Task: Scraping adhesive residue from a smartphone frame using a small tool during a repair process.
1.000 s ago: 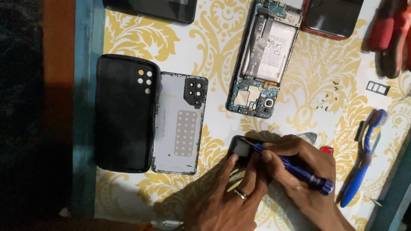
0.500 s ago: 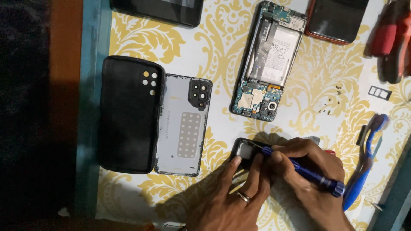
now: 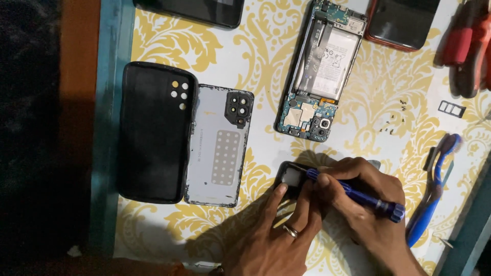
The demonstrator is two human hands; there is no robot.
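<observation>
My left hand [image 3: 276, 225], with a ring on one finger, presses down on a small black plastic phone part [image 3: 291, 177] on the patterned mat. My right hand [image 3: 358, 204] grips a blue screwdriver [image 3: 358, 194], whose tip rests on that black part. Just beyond lies an opened phone [image 3: 319, 71] with its battery and circuit board exposed. To the left lie a grey back cover [image 3: 217, 140] with a camera cutout and a black phone case [image 3: 153, 130].
Several tiny screws [image 3: 394, 120] and a card tray [image 3: 452, 108] lie to the right. Blue tweezers [image 3: 434, 189] sit by the right edge, red-handled tools [image 3: 468, 43] at top right. Two dark phones [image 3: 404, 23] [image 3: 199, 10] lie along the top. A teal table border [image 3: 110, 128] runs down the left.
The view has drifted slightly, so everything sits a little further right. Both hands stay on the small black part, with the screwdriver shifted slightly right.
</observation>
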